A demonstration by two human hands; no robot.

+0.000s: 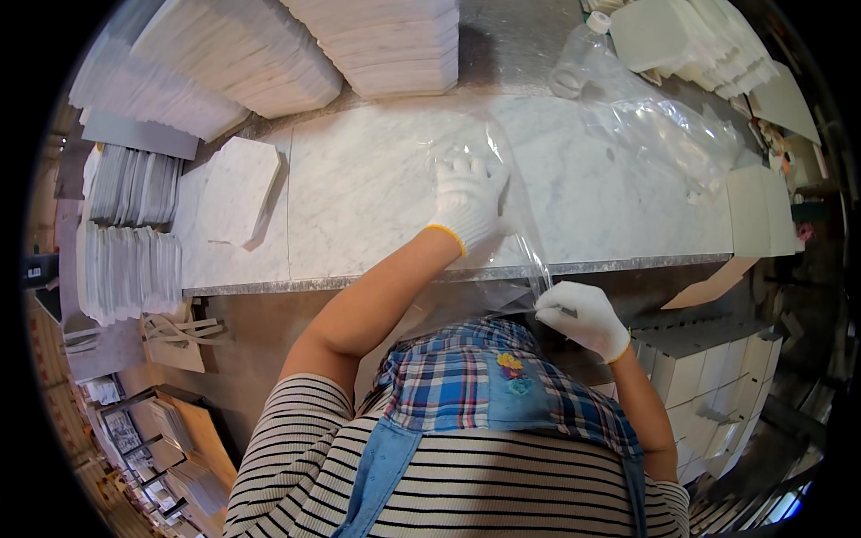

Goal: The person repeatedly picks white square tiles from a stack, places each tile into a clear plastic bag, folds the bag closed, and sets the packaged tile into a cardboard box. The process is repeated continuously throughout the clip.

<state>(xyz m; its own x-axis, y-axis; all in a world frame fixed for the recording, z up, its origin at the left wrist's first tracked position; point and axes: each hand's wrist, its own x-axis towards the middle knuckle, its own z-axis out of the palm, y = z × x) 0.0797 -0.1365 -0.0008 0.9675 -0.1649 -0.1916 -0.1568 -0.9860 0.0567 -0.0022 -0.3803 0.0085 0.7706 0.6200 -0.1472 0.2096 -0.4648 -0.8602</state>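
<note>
Right hand (581, 316) pinches a clear plastic bag's (502, 206) seemingly empty mouth; left hand (466, 202) lies spread flat inside it.

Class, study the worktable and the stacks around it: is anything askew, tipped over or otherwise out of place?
Two things stand out. A clear plastic bottle lies on its side at the far edge of the marble table instead of standing. A single hexagonal tile sits tilted across the seam between slabs, while the other tiles are in neat stacks.

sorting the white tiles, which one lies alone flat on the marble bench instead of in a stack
The hexagonal tile at the bench's left end. It lies single and flat, left of the gloved left hand; all other tiles are stacked behind the bench or at its sides.
</note>
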